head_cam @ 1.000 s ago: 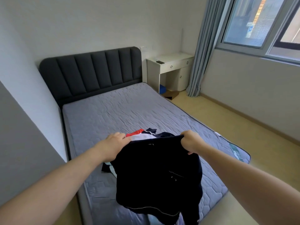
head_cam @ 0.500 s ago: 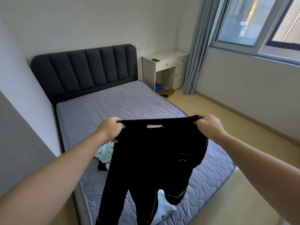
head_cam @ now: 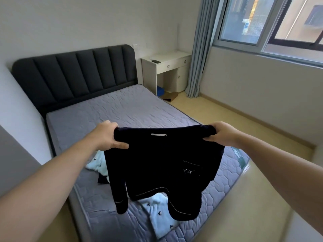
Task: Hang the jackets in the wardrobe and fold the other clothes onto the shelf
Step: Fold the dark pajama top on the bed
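The dark navy top (head_cam: pixel 162 159) hung in the air above the foot of the bed, spread wide and facing the camera, its upper edge stretched between the two hands; a pale label (head_cam: pixel 159 134) showed just below that edge, near the middle; thin light piping ran along the hem and both cuffs, and a small pale motif sat on the chest pocket. The left hand (head_cam: pixel 106 135) gripped one shoulder corner, fingers curled over the top of the cloth and the thumb (head_cam: pixel 121 146) pressed across its front; the right hand (head_cam: pixel 222 135) gripped the other corner in a closed fist, the fabric bunched inside the curled fingers (head_cam: pixel 214 127). One sleeve dangled straight down below the left hand; the other drooped lower on the right side.

Beneath the top, pale blue cloth (head_cam: pixel 160 215) printed with small dark birds lay on the grey quilted mattress (head_cam: pixel 122 109); more of it showed near the left wrist, though whether it was one piece could not be told; a dark scrap (head_cam: pixel 102 179) lay just beside it. A dark padded headboard (head_cam: pixel 75 75) stood at the far end. Past the bed stood a white desk (head_cam: pixel 167 67) with closed drawers, a small dark object (head_cam: pixel 155 61) on its top; in the open space under it sat a blue box (head_cam: pixel 160 90), contents not visible, with brown cardboard (head_cam: pixel 170 97) on the floor just beside it. A grey-blue curtain (head_cam: pixel 201 49) hung next to the window (head_cam: pixel 244 23).
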Demonstrator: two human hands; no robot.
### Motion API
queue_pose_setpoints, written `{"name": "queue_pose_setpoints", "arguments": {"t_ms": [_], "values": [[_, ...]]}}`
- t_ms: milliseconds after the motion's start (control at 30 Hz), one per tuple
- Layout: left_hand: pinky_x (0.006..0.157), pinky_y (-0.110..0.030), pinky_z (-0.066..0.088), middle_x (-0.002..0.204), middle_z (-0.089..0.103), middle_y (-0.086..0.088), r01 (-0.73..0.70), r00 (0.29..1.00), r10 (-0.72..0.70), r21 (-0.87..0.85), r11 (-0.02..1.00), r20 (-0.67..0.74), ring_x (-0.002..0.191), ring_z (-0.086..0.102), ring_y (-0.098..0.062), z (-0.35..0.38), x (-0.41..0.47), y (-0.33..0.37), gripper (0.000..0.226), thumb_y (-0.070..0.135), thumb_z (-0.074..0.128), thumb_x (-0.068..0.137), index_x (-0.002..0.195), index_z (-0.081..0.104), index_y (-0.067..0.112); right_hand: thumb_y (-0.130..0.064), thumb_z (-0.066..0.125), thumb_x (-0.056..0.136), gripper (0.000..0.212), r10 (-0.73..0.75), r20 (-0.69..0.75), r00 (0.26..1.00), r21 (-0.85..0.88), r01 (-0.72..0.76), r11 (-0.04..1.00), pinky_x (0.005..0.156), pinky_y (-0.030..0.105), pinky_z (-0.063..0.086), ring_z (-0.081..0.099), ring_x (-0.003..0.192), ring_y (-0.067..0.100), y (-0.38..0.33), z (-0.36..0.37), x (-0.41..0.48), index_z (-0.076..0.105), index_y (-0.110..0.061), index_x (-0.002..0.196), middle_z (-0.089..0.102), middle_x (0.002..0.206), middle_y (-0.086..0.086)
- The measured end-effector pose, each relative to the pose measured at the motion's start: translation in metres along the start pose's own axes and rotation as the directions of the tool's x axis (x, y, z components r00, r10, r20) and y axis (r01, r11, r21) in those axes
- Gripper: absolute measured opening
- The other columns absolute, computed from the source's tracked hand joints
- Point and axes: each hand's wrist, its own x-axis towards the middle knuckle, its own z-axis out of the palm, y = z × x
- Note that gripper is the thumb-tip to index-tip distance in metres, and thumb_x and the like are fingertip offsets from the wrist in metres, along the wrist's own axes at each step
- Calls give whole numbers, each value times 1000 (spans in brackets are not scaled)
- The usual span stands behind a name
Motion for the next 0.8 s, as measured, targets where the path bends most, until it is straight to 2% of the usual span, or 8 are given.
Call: {"name": "queue_pose_setpoints", "arguments": {"t_ms": [67,133,300,433,533,667,733,800], "values": [[71,-35,43,94,46,-1,-13,1000,14,35,999,-14,88,53,-23,4,0,0,57,49,89,60,92,52,19,-27,75,83,22,-34,-102,994,-81,25,996,57,28,39,55,67,15,4,1,2,56,-21,71,59,71,-5],[73,-36,42,94,48,-7,7,993,-4,25,1000,-119,93,57,-33,8,1,4,32,24,79,75,94,56,13,-26,76,80,29,-30,-136,990,-62,21,998,54,29,36,49,62,15,8,3,4,51,-20,67,54,66,-4],[67,-32,38,89,67,-15,78,953,-123,-171,982,-277,84,62,-35,7,6,13,10,5,61,83,89,68,9,-36,78,77,32,-19,-198,980,-77,4,997,53,29,36,53,65,15,12,7,7,50,-22,74,57,73,-4],[66,-32,47,85,68,-13,75,938,-171,-302,950,-303,80,64,-33,2,8,16,21,-1,54,83,82,66,15,-56,77,73,42,31,-225,974,-164,-70,984,54,26,38,55,70,10,16,4,7,47,-27,83,60,80,-6],[69,-47,61,98,62,-19,89,931,-243,-476,875,-271,86,65,-38,0,13,18,22,-1,48,90,90,68,9,-61,71,75,38,22,-179,984,-232,-64,971,58,29,43,58,73,14,17,3,9,60,-26,80,64,78,-4],[66,-46,63,103,62,-15,118,927,-330,-693,711,-180,93,64,-32,1,17,22,19,6,46,99,96,62,14,-41,75,82,26,-7,-279,960,-126,-29,992,56,26,40,56,70,16,18,2,13,60,-22,73,62,73,-2],[67,-45,62,98,64,-16,108,945,-268,-592,799,-190,88,65,-33,0,18,18,18,9,44,98,97,61,13,-30,74,84,16,21,-159,987,-105,-38,994,60,27,43,59,74,19,17,2,15,60,-23,82,65,80,-1],[65,-39,52,90,65,-16,95,956,-179,-335,937,-230,82,62,-35,0,16,12,14,15,46,98,94,60,13,-16,66,86,17,-57,-116,992,-235,28,972,60,30,39,55,77,26,22,1,17,50,-23,84,61,84,2]]}}
